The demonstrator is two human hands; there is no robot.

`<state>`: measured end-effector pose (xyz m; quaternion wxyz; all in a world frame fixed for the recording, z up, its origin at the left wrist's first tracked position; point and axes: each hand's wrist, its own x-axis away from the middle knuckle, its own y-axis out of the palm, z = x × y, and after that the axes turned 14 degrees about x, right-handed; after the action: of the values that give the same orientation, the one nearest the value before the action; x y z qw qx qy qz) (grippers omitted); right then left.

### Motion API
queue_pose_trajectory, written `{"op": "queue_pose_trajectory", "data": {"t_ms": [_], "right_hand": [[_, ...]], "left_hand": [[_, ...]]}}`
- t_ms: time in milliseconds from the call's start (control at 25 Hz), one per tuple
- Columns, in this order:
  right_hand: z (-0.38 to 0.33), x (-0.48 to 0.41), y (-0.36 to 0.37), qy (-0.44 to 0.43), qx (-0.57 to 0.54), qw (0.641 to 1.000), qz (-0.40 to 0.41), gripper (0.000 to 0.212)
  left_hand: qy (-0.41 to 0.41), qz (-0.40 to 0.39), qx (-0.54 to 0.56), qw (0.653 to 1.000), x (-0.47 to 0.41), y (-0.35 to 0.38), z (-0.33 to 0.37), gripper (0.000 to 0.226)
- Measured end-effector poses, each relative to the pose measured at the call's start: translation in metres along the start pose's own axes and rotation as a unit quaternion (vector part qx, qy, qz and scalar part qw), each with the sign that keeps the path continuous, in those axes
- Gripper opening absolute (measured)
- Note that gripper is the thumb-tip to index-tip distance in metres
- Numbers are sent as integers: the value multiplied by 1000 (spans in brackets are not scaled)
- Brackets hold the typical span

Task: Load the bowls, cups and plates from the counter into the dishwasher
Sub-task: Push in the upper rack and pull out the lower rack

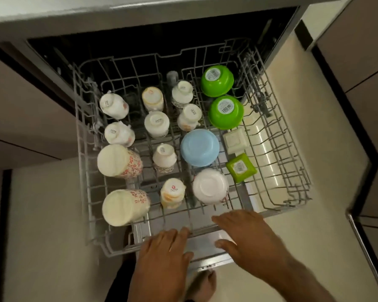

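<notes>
Pale floor [52, 214] surrounds an open dishwasher, whose rack [292, 171] is pulled out from under the tabletop [74, 14]. Everything in the rack stands upside down.

Along the rack's left side, 2 flowered mugs [118, 161] sit one behind the other near the front. Behind them are 2 small cups [119, 134], and 6 more of these cups stand in the middle: 4 in one row, and 2 at the back of the next.

Right of the cups are the bowls. At the back are 2 green bowls [225, 112], each with a barcode sticker on its base. Next comes a blue bowl [199, 147], and a white bowl [210, 186] is nearest the front. Just right of the blue bowl lie a white square dish [236, 140] and a green square dish [241, 167].

The left hand [164, 249] reaches to the rack's front rail with its grip open, fingers straight and close together, fingertips at the wire. The right hand [244, 236] is beside it, also with an open grip, its fingers spread over the rail just in front of the white bowl. It seems to rest on the rail, though contact is not clear. Neither hand holds a dish.

A bare foot [203, 284] shows on the floor below the hands.
</notes>
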<state>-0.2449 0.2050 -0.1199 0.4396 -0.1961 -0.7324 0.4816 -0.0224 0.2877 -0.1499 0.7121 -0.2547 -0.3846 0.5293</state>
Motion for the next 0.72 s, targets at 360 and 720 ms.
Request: {"op": "queue_pose_trajectory", "data": {"t_ms": [360,720], "right_hand": [[19,-23,27,41,-6,981,191,28],[26,-84,11,139,16,944,298,24]], "left_hand": [[62,184,-54,979,-29,24,-21,31],[79,174,-31,981,-92,-15,-36,32]]}}
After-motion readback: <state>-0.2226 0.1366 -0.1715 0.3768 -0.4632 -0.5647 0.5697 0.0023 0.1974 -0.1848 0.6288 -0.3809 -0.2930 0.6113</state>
